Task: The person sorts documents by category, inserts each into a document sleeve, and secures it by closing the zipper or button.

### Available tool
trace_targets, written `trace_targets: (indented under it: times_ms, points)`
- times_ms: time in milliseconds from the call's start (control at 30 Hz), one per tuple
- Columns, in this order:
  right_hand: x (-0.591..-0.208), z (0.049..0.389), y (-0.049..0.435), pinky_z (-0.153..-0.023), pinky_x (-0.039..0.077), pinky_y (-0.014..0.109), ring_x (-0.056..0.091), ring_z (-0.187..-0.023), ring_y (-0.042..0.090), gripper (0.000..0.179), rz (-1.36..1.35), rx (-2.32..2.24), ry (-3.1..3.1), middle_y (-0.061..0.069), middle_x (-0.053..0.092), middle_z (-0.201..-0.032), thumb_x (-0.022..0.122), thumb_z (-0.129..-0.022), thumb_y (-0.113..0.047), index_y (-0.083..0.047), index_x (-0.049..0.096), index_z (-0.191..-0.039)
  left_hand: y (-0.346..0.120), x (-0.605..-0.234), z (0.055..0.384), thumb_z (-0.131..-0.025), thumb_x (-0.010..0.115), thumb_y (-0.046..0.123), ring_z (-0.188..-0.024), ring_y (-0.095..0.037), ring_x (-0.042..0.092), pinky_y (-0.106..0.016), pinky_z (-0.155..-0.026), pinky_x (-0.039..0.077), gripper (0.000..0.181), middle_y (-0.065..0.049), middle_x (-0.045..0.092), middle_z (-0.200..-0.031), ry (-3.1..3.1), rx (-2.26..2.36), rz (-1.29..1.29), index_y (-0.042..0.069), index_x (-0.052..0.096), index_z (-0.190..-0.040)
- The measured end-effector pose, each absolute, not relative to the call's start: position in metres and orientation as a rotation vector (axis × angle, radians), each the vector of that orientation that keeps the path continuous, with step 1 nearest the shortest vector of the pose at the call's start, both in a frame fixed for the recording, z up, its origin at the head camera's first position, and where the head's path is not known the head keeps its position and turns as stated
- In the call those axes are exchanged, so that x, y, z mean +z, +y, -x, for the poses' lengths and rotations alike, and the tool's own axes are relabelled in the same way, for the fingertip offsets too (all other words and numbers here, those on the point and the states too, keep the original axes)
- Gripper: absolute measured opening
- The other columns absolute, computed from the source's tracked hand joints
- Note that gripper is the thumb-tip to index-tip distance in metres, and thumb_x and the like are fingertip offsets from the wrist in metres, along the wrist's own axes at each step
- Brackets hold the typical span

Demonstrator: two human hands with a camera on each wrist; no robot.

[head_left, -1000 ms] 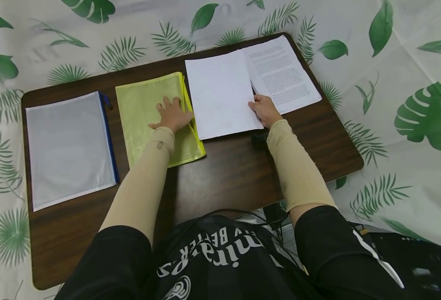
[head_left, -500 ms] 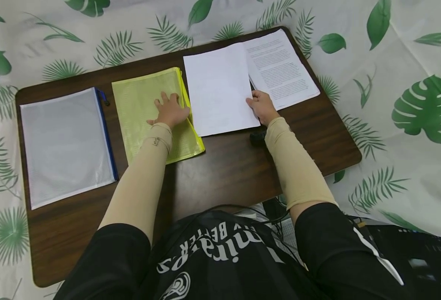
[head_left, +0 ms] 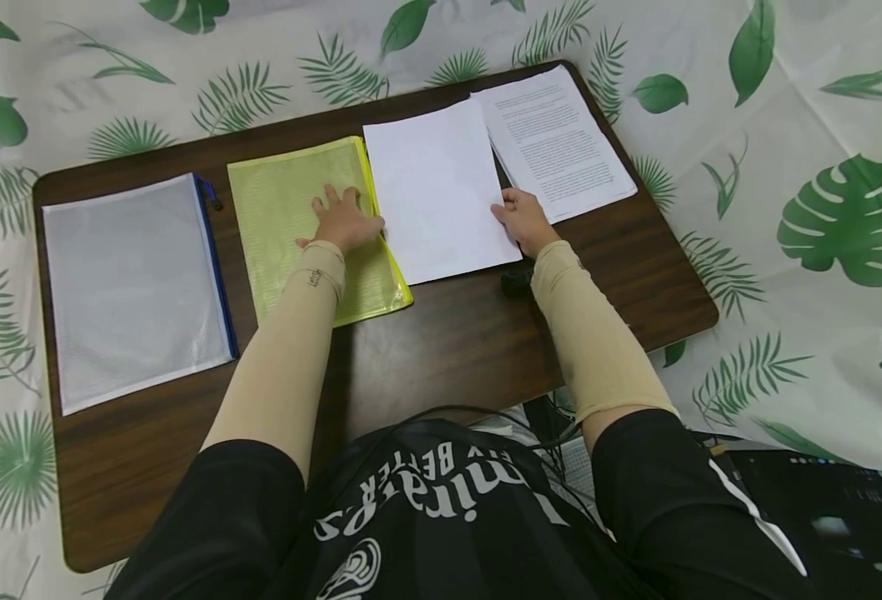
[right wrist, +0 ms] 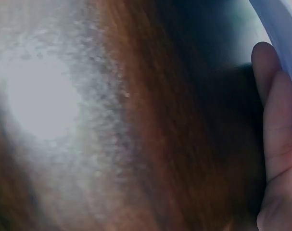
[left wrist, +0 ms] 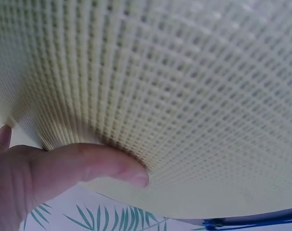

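A yellow mesh zip pouch [head_left: 298, 192] lies on the table under my left hand [head_left: 343, 223]. That hand rests on it with fingers spread, the thumb reaching the pouch's right edge. In the left wrist view the thumb [left wrist: 97, 166] lies against the mesh [left wrist: 184, 96]. My right hand [head_left: 527, 221] pinches the right edge of a blank white sheaf of paper [head_left: 441, 192], whose left edge meets the pouch's zip side. Right-hand fingers [right wrist: 280, 120] show under the paper's edge [right wrist: 285, 29] in the right wrist view.
A printed paper stack [head_left: 561, 142] lies at the table's far right. On the left is a clear mesh pouch [head_left: 133, 292] with a blue zip. A small black object [head_left: 516, 282] sits beside my right wrist. The brown table [head_left: 441, 350] has rounded corners.
The white paper has shifted slightly toward me, its upper right corner sliding off the printed stack. My left hand has stayed on the yellow pouch.
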State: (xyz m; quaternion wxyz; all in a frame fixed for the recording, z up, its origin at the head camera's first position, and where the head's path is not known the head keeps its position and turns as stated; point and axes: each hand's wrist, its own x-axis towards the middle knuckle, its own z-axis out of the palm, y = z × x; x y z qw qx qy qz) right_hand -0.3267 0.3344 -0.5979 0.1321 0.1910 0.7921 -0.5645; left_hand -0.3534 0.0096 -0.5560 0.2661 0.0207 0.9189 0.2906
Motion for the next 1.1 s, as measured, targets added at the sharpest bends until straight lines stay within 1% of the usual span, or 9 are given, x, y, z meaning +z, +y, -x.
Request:
trace_targets:
  times_ms: [67,200,467,667,833,1100]
  points:
    - [-0.599,0.325,0.334,-0.105,0.045,0.035,0.053,-0.129,0.021,0.051,-0.543,-1.642,2.3,0.015,0.053,-0.148,0.054,-0.106,-0.018,-0.007,0.041,-0.155,0.009,-0.556,0.354,-0.094,0.049,0.047,-0.151,-0.034,-0.027,-0.089,-0.097,-0.003,0.084,-0.004,-0.028,-0.166,2.479,0.781,-0.068,0.028,0.009,-0.165]
    - [-0.599,0.323,0.333,-0.104,0.046,0.036,0.055,-0.128,0.023,0.05,-0.523,-1.655,2.302,0.016,0.054,-0.147,0.053,-0.107,-0.018,-0.007,0.041,-0.154,0.008,-0.555,0.354,-0.094,0.048,0.046,-0.15,-0.034,-0.028,-0.089,-0.096,-0.003,0.084,-0.004,-0.029,-0.165,2.478,0.785,-0.073,0.028,0.008,-0.165]
    - [-0.599,0.316,0.332,-0.108,0.044,0.034,0.053,-0.132,0.023,0.054,-0.527,-1.622,2.327,0.016,0.052,-0.149,0.054,-0.107,-0.018,-0.005,0.038,-0.156,0.008,-0.554,0.353,-0.093,0.049,0.045,-0.149,-0.034,-0.03,-0.089,-0.096,-0.003,0.085,-0.003,-0.03,-0.165,2.464,0.788,-0.07,0.028,0.007,-0.165]
    - [-0.597,0.31,0.333,-0.107,0.045,0.035,0.054,-0.131,0.024,0.055,-0.498,-1.628,2.337,0.018,0.053,-0.148,0.054,-0.106,-0.017,-0.002,0.037,-0.156,0.008,-0.554,0.352,-0.094,0.048,0.045,-0.149,-0.034,-0.03,-0.09,-0.096,-0.003,0.084,-0.004,-0.03,-0.165,2.468,0.788,-0.078,0.027,0.006,-0.165]
    - [-0.595,0.305,0.333,-0.105,0.046,0.036,0.056,-0.129,0.026,0.053,-0.476,-1.64,2.339,0.019,0.054,-0.147,0.054,-0.106,-0.016,-0.001,0.038,-0.155,0.008,-0.554,0.351,-0.094,0.047,0.044,-0.15,-0.034,-0.029,-0.089,-0.096,-0.003,0.084,-0.005,-0.029,-0.165,2.472,0.789,-0.075,0.027,0.007,-0.165]
    - [-0.592,0.299,0.332,-0.099,0.05,0.036,0.061,-0.12,0.026,0.049,-0.469,-1.647,2.34,0.02,0.059,-0.141,0.053,-0.107,-0.015,0.0,0.044,-0.152,0.008,-0.552,0.35,-0.095,0.047,0.044,-0.149,-0.035,-0.03,-0.089,-0.097,-0.003,0.083,-0.005,-0.03,-0.165,2.469,0.792,-0.081,0.026,0.007,-0.165]
